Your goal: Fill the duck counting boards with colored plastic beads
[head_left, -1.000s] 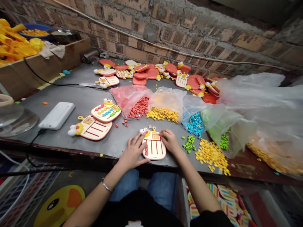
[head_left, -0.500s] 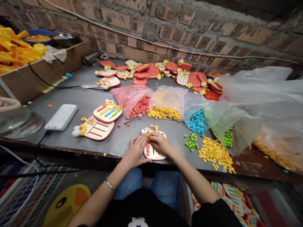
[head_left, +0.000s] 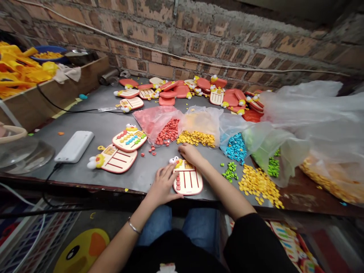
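Note:
A cream toy board (head_left: 189, 186) with a red rim, dark slots and a duck-like head with bulging eyes lies at the table's front edge. Red beads (head_left: 178, 182) sit in its leftmost slot; the other slots show bare. My left hand (head_left: 162, 186) holds the board by its left side, fingers over the upper part and thumb along the bottom edge. Beyond the board's top, my right hand (head_left: 191, 153) is on the tabletop with its fingers closed, just in front of the yellow beads (head_left: 197, 139). Whatever is under its fingertips is hidden.
Bags spill red beads (head_left: 168, 132), blue beads (head_left: 236, 148) and green beads (head_left: 229, 172). Orange-yellow pieces (head_left: 260, 185) lie at right. At left are a filled board (head_left: 129, 141), a slotted board (head_left: 119, 161) and a white power bank (head_left: 74, 147). More boards (head_left: 182, 90) line the brick wall.
My right hand has moved off the board, up and away to the tabletop by the yellow beads, uncovering the slots. My left hand stays on the board's left side.

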